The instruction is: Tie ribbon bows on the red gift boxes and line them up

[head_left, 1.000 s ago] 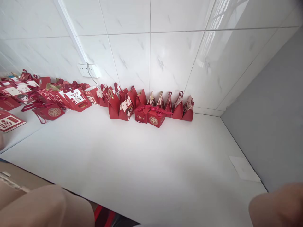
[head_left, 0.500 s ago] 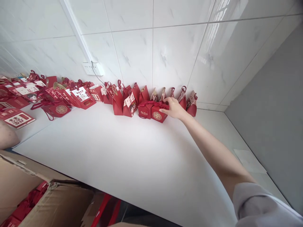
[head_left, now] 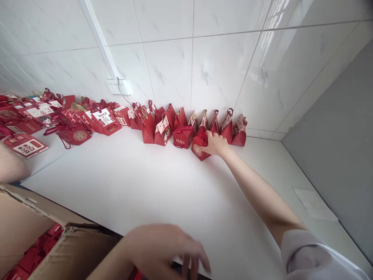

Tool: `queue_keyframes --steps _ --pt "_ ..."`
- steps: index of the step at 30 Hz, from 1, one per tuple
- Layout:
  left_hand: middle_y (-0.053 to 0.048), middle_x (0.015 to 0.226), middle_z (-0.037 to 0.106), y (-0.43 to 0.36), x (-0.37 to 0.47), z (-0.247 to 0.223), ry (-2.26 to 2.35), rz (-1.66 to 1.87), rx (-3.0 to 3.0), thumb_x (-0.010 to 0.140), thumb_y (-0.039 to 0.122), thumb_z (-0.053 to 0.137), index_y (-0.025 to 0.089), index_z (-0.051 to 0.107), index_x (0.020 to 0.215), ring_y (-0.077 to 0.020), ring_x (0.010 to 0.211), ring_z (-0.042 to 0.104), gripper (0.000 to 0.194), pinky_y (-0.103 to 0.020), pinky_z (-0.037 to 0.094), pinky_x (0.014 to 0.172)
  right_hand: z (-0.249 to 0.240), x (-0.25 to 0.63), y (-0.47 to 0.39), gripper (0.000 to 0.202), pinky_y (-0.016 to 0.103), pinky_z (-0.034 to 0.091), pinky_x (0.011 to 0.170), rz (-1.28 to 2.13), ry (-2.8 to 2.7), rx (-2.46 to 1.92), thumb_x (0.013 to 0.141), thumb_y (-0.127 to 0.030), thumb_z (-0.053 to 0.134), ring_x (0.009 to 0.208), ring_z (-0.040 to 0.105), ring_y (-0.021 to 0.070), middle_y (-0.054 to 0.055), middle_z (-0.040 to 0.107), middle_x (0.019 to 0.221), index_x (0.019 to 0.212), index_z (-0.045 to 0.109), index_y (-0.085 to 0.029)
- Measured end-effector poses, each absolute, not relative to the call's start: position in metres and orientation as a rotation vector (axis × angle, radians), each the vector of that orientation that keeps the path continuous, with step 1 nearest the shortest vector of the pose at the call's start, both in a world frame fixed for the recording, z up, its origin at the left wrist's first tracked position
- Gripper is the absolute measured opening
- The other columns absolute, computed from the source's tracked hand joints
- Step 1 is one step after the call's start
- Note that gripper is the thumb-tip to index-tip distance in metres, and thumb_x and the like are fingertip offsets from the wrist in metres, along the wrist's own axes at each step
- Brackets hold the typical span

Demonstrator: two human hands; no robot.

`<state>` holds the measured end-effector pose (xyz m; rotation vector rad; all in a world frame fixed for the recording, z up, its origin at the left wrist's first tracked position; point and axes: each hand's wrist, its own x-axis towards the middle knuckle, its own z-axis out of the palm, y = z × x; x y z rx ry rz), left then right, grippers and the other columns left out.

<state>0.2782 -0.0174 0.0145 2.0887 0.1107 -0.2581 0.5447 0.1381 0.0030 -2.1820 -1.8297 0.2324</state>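
Note:
My right hand point(head_left: 217, 144) reaches across the white table and grips a red gift box point(head_left: 198, 151) by its ribbon-tied top. A gold round emblem shows on the box's front; the fingers cover its right side. Just left of it stands another red gift box point(head_left: 183, 139) with a bow and gold lettering. Behind them, several red peaked gift boxes with loops, among them a box point(head_left: 239, 134) at the right end, line the wall. In the foreground my left hand point(head_left: 169, 251), slightly blurred, hovers over the table's near edge, fingers loosely bent and apart, holding nothing I can see.
On the left, many red gift boxes point(head_left: 77, 135) crowd the table point(head_left: 140, 182). A cardboard carton point(head_left: 78, 249) with red boxes inside stands below the near edge. Another person's bare arm point(head_left: 11, 165) shows at left. A socket point(head_left: 119, 86) with a cable is on the tiled wall.
The box under my right hand has moved slightly right and nearer, parting from its neighbour and turning. My left hand has come up into view from the bottom edge.

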Motion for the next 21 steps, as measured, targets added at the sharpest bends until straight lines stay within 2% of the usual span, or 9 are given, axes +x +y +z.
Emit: queue_keyframes --steps 1,3,5,9,11,13,17,19,21 --pt "-0.003 0.097 0.074 -0.006 0.276 0.023 0.313 -0.232 2.090 0.083 0.040 0.064 0.023 0.060 0.120 -0.0177 0.085 0.069 0.041 -0.023 0.050 0.068 0.012 0.542 0.123 0.096 0.055 0.041 0.095 0.266 -1.846 -2.193 0.076 -0.067 0.062 0.118 0.054 0.0437 0.025 0.055 0.132 0.148 0.028 -0.013" --pt "-0.005 0.103 0.072 0.021 0.273 0.036 0.684 -0.151 2.098 0.089 0.044 0.055 0.024 0.063 0.116 -0.0193 0.090 0.068 0.034 -0.026 0.050 0.074 0.033 0.540 0.092 0.092 0.049 0.047 0.084 0.366 -1.906 -2.122 0.084 -0.078 0.040 0.105 0.064 0.0398 0.019 0.069 0.112 0.151 0.023 -0.017" --pt "-0.006 0.106 0.069 0.050 0.277 0.038 1.026 0.096 2.119 0.091 0.052 0.049 0.024 0.061 0.116 -0.0214 0.090 0.066 0.039 -0.030 0.051 0.075 0.053 0.541 0.063 0.083 0.046 0.048 0.079 0.339 -1.889 -2.037 0.088 -0.076 0.028 0.102 0.066 0.0388 0.015 0.073 0.100 0.150 0.028 -0.020" --pt "-0.007 0.126 0.061 0.101 0.300 0.017 1.219 0.588 2.107 0.090 0.058 0.047 0.025 0.059 0.118 -0.0264 0.111 0.060 0.044 -0.037 0.048 0.089 0.072 0.549 0.032 0.058 0.038 0.049 0.071 0.395 -1.886 -1.911 0.094 -0.066 0.034 0.094 0.069 0.0317 0.009 0.074 0.104 0.135 0.047 -0.028" --pt "-0.007 0.136 0.056 0.116 0.312 0.001 1.136 0.688 2.027 0.090 0.056 0.050 0.026 0.055 0.126 -0.0263 0.126 0.052 0.047 -0.039 0.043 0.101 0.067 0.551 0.028 0.052 0.036 0.049 0.072 0.494 -1.911 -1.895 0.095 -0.063 0.037 0.092 0.069 0.0288 0.007 0.074 0.105 0.131 0.050 -0.028" --pt "-0.008 0.136 0.057 0.123 0.320 -0.014 1.044 0.683 1.935 0.090 0.053 0.052 0.025 0.055 0.128 -0.0250 0.128 0.051 0.047 -0.039 0.041 0.105 0.056 0.552 0.029 0.053 0.036 0.049 0.072 0.611 -1.961 -1.908 0.095 -0.062 0.036 0.091 0.069 0.0277 0.008 0.074 0.105 0.132 0.050 -0.027" --pt "-0.007 0.115 0.065 0.122 0.318 -0.032 0.952 0.756 1.858 0.086 0.048 0.062 0.023 0.058 0.122 -0.0211 0.110 0.061 0.044 -0.035 0.046 0.096 0.037 0.556 0.032 0.062 0.033 0.049 0.066 0.842 -2.192 -1.830 0.088 -0.064 0.050 0.084 0.069 0.0264 0.005 0.074 0.101 0.140 0.042 -0.031" --pt "-0.003 0.084 0.066 0.121 0.313 -0.036 0.933 0.819 1.795 0.087 0.049 0.060 0.019 0.062 0.101 -0.0165 0.082 0.065 0.033 -0.030 0.051 0.079 0.032 0.559 0.034 0.077 0.032 0.049 0.068 0.857 -2.273 -1.753 0.082 -0.057 0.063 0.087 0.068 0.0258 0.004 0.073 0.105 0.148 0.030 -0.034" --pt "0.003 0.056 0.050 0.122 0.308 -0.037 0.940 0.862 1.724 0.090 0.053 0.053 0.018 0.054 0.073 -0.0117 0.054 0.055 0.039 -0.026 0.047 0.059 0.028 0.562 0.034 0.082 0.031 0.050 0.070 0.844 -2.285 -1.706 0.084 -0.049 0.064 0.093 0.067 0.0249 0.005 0.070 0.113 0.152 0.021 -0.034"
